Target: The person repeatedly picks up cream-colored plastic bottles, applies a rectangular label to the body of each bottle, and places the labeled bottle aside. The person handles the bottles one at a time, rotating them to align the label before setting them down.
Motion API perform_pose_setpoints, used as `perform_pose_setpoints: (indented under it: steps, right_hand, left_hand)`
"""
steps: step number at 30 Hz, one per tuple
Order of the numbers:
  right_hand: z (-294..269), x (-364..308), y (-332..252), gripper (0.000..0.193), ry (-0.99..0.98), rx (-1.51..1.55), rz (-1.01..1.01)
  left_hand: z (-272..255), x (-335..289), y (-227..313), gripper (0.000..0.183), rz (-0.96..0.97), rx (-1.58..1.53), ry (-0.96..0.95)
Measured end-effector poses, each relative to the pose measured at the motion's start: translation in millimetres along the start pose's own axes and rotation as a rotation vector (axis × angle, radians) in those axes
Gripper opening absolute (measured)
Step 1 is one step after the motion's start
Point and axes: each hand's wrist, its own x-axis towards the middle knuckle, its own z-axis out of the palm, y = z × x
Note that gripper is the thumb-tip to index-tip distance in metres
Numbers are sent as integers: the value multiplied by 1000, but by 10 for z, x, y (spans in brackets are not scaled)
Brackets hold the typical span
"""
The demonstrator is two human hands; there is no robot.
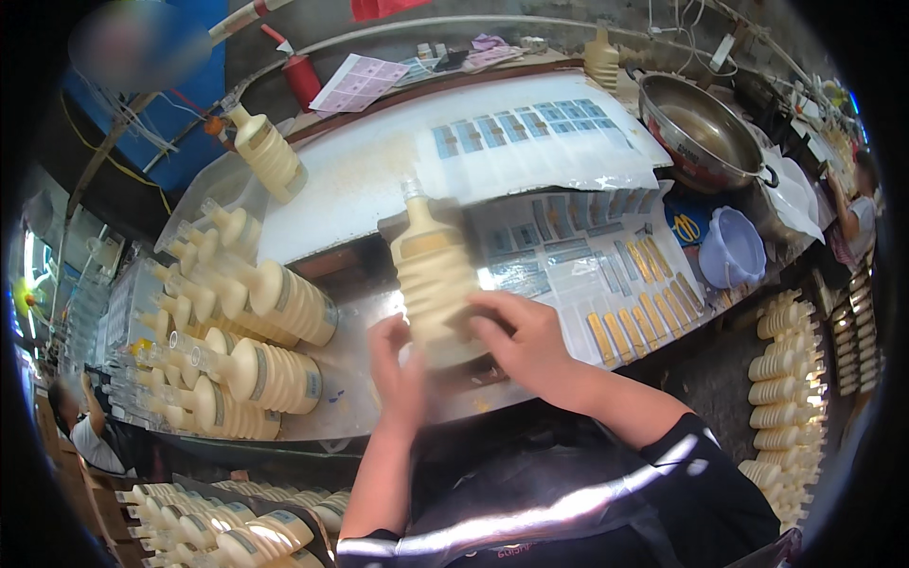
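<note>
A cream, ribbed bottle (436, 279) lies in front of me, its clear neck pointing away and a gold-brown label band below the shoulder. Its lower part is smeared by motion. My right hand (521, 341) grips the bottle's right side near the base, thumb and forefinger bent against it. Beside the lower left of the bottle is my left hand (396, 374), blurred, with its fingers curled; whether it touches the bottle is unclear. Rows of gold label strips (625, 331) and blue-grey label strips (544, 260) lie on a sheet to the right.
Several similar bottles (275, 379) are stacked at the left. One bottle (270, 156) lies on the white board (360, 189). A metal pan (701, 123), a lavender bucket (734, 248) and yellow-handled scissors (684, 227) sit at the right. More bottles (781, 388) fill the floor.
</note>
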Motion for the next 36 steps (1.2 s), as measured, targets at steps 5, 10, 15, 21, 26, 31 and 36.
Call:
perform_pose_setpoints:
  steps: [5,10,15,21,26,31,36]
  right_hand:
    - [75,-245,312,27,80,-8,71]
    - [208,-475,970,30,219,131,292]
    - [-12,-293,854,28,185,479,429]
    - [-313,-323,763,27,217,538,411]
    - [-567,-458,789,27,223,484,381]
    - [-969,-478,773,27,293,363,287]
    - [-1231,-555,819,28,302,302,294]
  left_hand:
    - [114,740,115,46,-142,-109,53]
    - [171,1171,91,42,-464,-440,-28]
    - [41,1502,178,50,-548,-214,-86]
    - [-79,1346,1016,35,-490,-126,-330]
    - [-172,1057,1398,25,-263,-22,-202]
    - [-386,1508,1735,28,32,91,65]
    - [-604,2298,1963,38,119,583,362]
